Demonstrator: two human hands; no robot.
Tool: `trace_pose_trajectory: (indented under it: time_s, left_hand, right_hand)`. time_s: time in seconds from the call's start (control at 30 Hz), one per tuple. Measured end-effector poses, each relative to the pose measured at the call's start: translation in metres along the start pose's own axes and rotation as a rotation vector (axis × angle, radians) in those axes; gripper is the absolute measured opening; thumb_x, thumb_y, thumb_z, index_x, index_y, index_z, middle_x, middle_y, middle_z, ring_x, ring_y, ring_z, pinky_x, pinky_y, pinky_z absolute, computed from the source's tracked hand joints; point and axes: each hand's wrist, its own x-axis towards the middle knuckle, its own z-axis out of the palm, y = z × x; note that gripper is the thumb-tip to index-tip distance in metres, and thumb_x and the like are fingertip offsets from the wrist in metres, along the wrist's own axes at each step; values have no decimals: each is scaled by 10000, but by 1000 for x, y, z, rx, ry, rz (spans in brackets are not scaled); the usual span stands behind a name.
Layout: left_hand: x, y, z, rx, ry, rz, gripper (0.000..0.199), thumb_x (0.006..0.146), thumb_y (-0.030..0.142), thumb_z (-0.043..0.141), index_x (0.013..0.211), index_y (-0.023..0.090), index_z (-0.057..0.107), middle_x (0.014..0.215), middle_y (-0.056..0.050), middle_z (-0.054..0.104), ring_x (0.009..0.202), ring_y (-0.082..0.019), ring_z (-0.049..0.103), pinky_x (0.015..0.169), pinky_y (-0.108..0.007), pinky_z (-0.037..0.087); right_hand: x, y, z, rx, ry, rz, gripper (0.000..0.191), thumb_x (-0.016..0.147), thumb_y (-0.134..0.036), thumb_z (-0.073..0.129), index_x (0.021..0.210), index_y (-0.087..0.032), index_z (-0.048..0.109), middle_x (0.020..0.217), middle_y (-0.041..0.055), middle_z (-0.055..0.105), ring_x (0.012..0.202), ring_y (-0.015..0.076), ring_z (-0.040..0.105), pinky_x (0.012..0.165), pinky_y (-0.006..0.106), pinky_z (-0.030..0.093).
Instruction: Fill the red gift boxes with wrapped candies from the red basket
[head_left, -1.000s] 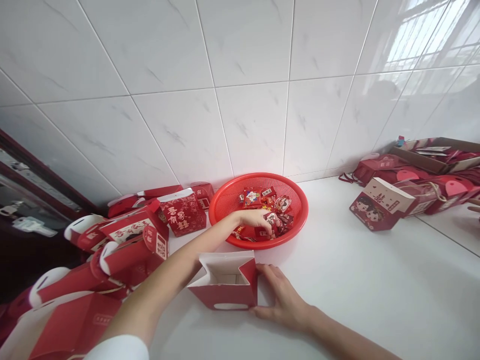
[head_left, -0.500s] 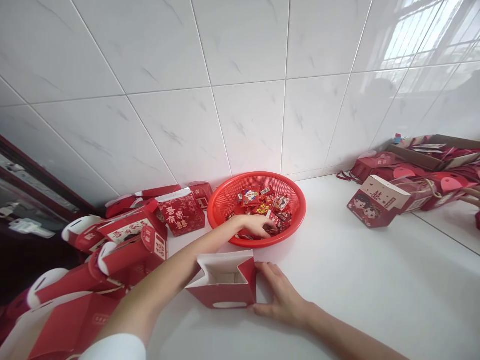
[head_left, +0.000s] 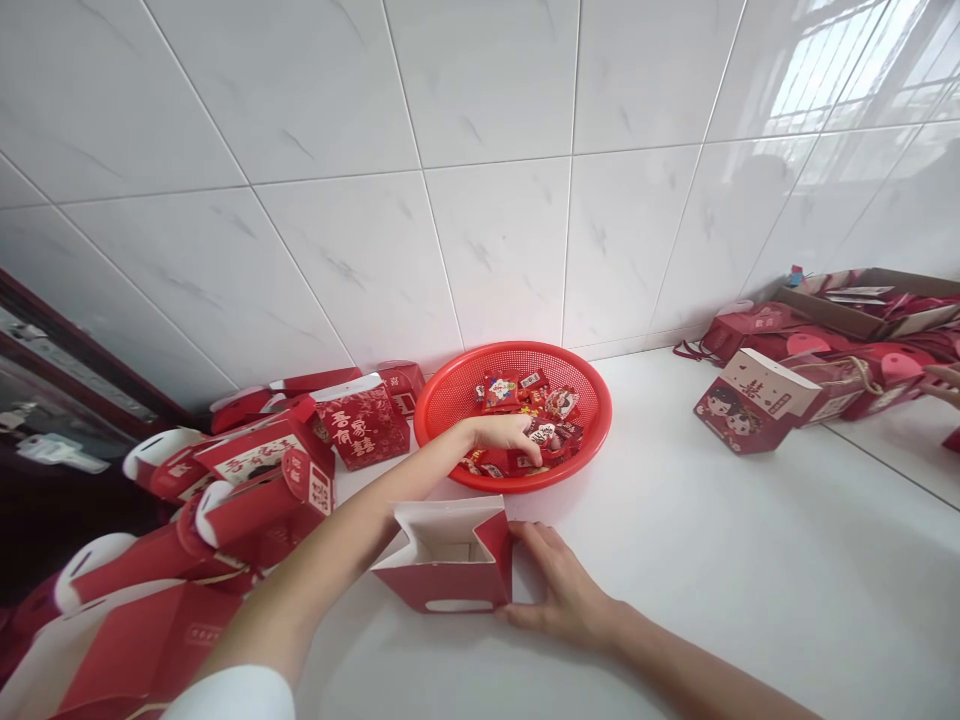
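Note:
My left hand (head_left: 506, 437) reaches into a round red plastic mesh basket (head_left: 442, 400), its fingers curled down among wrapped sweets (head_left: 501, 392). Whether those fingers pinch a sweet, I cannot tell. Just below the basket stands an open red-and-white paper gift box (head_left: 442, 585) on the counter, its white inside showing. My right hand (head_left: 562, 580) grips that box from its right side, with the thumb low along the bottom edge.
Folded red gift boxes (head_left: 364, 425) pile up at the left on the white counter (head_left: 750, 560), against the tiled wall (head_left: 495, 250). At the right lie a cartoon-printed box (head_left: 756, 400) and a cardboard tray (head_left: 847, 310). Another person's hand (head_left: 943, 383) enters at the right edge.
My left hand has shifted slightly among the sweets, and the sweets around its fingers have moved a little. My right hand stays on the box.

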Motion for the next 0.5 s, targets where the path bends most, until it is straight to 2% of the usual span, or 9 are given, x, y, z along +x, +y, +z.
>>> trace_pose_trajectory:
  time_s: [0.1, 0.27, 0.4, 0.5]
  left_hand:
    - [-2, 4, 1, -97, -33, 46, 386, 548, 226, 823, 621, 197, 446, 650, 36, 557, 614, -137, 560, 529, -232, 415]
    - [-1, 4, 3, -258, -84, 120, 213, 568, 221, 757, 663, 160, 577, 717, -18, 673, 675, -159, 634, 655, -269, 498]
    - [3, -1, 2, -327, -79, 157, 256, 544, 223, 816, 705, 143, 633, 677, -34, 686, 690, -197, 669, 722, -328, 527]
    - [4, -3, 1, -361, -60, 174, 322, 531, 218, 852, 785, 126, 677, 726, -46, 711, 700, -196, 681, 753, -346, 542]
  right_hand:
    - [0, 0, 0, -3, 4, -1, 715, 724, -371, 811, 1342, -202, 494, 1295, 133, 588, 1167, 315, 534, 1006, 443, 435]
    - [0, 1, 0, -5, 8, -6, 729, 720, -371, 816, 1347, -192, 489, 1286, 136, 589, 1164, 316, 536, 1005, 445, 437]
    - [0, 1, -1, -14, 11, -11, 720, 728, -380, 808, 1348, -203, 489, 1289, 132, 593, 1159, 315, 540, 998, 450, 443]
    - [-1, 1, 0, -16, 9, -10, 713, 729, -390, 805, 1342, -206, 491, 1292, 136, 596, 1164, 318, 545, 1003, 457, 447]
